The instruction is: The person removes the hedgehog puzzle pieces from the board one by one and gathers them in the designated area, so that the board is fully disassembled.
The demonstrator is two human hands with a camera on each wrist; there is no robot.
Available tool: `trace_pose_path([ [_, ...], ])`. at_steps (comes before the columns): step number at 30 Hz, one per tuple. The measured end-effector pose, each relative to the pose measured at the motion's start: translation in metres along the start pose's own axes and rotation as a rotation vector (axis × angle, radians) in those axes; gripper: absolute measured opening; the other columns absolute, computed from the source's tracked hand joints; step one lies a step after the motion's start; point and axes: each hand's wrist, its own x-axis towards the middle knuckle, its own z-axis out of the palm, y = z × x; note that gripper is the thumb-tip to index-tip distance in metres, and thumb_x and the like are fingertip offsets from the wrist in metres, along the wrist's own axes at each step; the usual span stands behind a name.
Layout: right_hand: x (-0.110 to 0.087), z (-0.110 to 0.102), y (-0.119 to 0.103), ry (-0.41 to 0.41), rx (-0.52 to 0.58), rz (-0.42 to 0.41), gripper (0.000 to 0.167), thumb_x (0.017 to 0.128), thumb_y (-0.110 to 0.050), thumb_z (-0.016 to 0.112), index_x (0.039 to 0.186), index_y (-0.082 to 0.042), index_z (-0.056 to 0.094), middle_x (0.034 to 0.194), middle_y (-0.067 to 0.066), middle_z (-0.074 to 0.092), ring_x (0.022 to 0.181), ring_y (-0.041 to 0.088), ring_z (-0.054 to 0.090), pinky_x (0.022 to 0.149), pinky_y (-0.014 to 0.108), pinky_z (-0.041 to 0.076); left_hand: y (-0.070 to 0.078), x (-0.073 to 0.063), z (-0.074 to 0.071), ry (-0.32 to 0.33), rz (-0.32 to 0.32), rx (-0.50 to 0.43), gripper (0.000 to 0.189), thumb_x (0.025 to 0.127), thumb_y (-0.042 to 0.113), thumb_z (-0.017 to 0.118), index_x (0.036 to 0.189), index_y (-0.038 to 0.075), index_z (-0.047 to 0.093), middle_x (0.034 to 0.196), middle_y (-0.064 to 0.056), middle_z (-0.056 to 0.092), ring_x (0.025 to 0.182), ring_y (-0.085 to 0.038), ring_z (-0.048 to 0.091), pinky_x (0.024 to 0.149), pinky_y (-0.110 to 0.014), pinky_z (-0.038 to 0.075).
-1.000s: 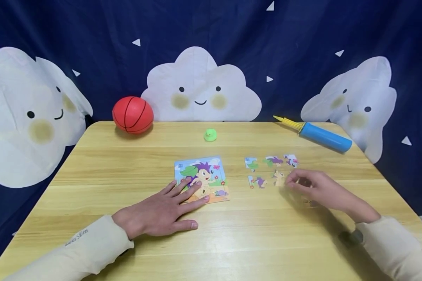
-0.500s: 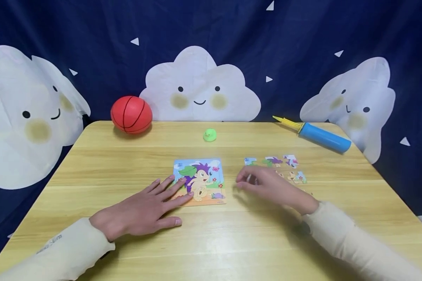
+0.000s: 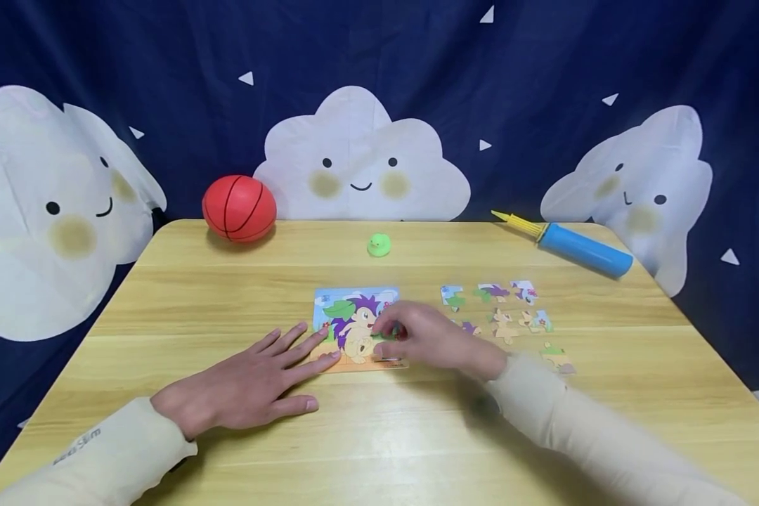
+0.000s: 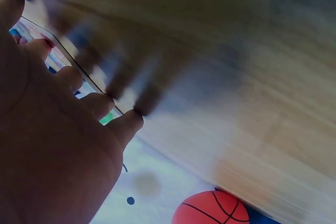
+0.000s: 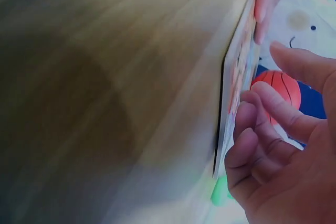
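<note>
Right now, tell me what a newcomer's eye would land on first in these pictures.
Both hands meet at the puzzle board in the middle of the wooden table: the left hand lies flat on its near-left corner, and the right hand reaches over its right side. Loose puzzle pieces lie to the right, and a red ball sits at the far left edge.

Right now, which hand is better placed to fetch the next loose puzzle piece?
Probably the right hand: it is on the puzzle board's right side, the side where the loose pieces lie. The left hand lies flat, fingertips on the board's left edge, apparently steadying it.
</note>
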Motion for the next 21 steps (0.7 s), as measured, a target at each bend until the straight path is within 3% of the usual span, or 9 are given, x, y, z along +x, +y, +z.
trace_pose_path([
  [5,0.006,0.009,-0.004,-0.001,-0.081,-0.008,0.031,0.093,-0.027,0.090,0.115,-0.009,0.077,0.104,0.003,0.072,0.093,0.019,0.062,0.083,0.026,0.056,0.000,0.000,0.001,-0.001,-0.003,0.000,0.067,0.112,0.066,0.041,0.172,0.039,0.031,0.185,0.000,0.014,0.170,-0.041,0.014,0.133,-0.070,0.020],
  [11,0.008,0.016,-0.011,0.004,-0.150,0.095,0.034,0.090,-0.030,0.093,0.114,-0.013,0.076,0.110,0.000,0.070,0.099,0.016,0.064,0.091,0.035,0.057,0.000,-0.001,0.002,0.004,-0.001,0.001,0.067,0.112,0.066,0.041,0.172,0.039,0.031,0.185,-0.001,0.014,0.170,-0.042,0.015,0.133,-0.070,0.020],
  [21,0.010,0.019,-0.018,-0.002,-0.145,0.190,0.033,0.090,-0.025,0.093,0.115,-0.014,0.075,0.109,-0.001,0.067,0.097,0.016,0.059,0.094,0.037,0.056,0.000,-0.001,0.003,-0.006,-0.009,-0.004,0.067,0.112,0.066,0.040,0.173,0.039,0.031,0.185,0.000,0.012,0.171,-0.041,0.012,0.134,-0.069,0.018],
])
